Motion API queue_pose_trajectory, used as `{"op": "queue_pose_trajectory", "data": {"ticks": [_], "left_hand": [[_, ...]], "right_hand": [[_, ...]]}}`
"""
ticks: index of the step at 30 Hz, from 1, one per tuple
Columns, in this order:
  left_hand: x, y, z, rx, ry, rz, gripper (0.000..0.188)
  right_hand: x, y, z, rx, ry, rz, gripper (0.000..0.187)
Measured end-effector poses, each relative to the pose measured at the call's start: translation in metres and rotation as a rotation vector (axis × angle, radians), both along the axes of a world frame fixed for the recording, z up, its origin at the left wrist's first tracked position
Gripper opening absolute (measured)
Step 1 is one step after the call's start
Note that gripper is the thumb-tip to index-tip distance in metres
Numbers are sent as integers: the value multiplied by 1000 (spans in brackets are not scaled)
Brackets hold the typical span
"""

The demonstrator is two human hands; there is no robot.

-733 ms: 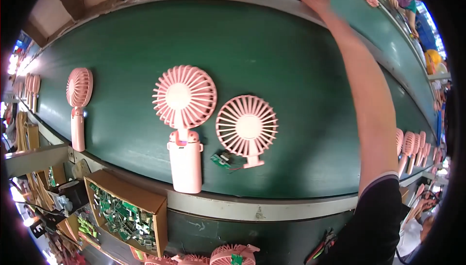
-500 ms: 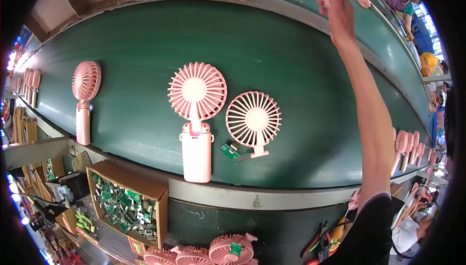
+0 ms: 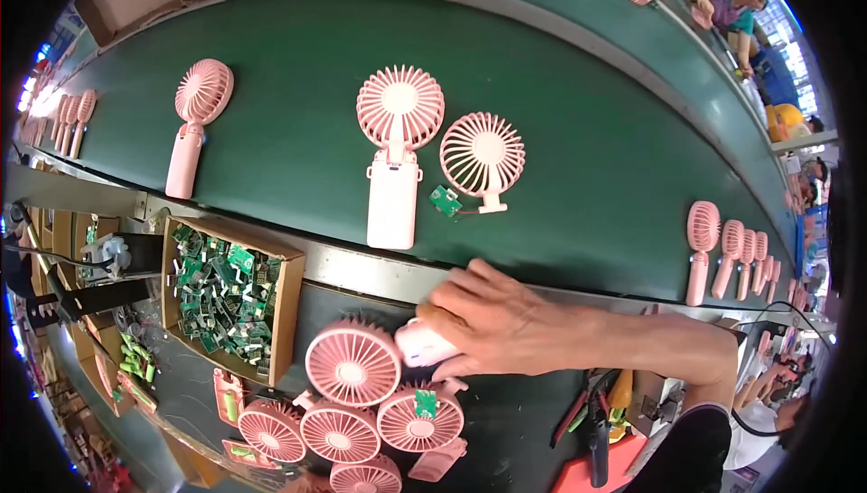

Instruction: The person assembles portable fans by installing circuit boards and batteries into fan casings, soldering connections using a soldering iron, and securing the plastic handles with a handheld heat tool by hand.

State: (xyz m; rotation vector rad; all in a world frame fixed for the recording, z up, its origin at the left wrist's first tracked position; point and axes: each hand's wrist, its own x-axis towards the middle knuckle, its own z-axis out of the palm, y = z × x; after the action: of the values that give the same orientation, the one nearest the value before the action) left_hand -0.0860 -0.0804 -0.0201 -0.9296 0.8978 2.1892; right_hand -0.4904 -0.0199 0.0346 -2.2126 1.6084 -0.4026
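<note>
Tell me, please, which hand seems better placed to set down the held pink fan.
Probably the right hand: its fingers grip the pink fan by its handle, whereas the left hand isn't clearly visible.

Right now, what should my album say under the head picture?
A right hand's grip holds a pink fan by its handle, near a box of green circuit boards.

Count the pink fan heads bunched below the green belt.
5: upper head beside the right hand; left head, middle head and right head in a row beneath; lowest head at the picture's bottom edge. Others may be hidden.
</note>
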Motion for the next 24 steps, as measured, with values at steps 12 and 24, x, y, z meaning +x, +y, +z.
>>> {"op": "queue_pose_trajectory", "data": {"ticks": [12,24], "left_hand": [[26,1,40,-320,99,-293,17],[38,25,47,-465,311,-172,16]], "right_hand": [[-72,-43,-5,13,158,-795,79],[67,28,69,-1,-475,-503,79]]}}
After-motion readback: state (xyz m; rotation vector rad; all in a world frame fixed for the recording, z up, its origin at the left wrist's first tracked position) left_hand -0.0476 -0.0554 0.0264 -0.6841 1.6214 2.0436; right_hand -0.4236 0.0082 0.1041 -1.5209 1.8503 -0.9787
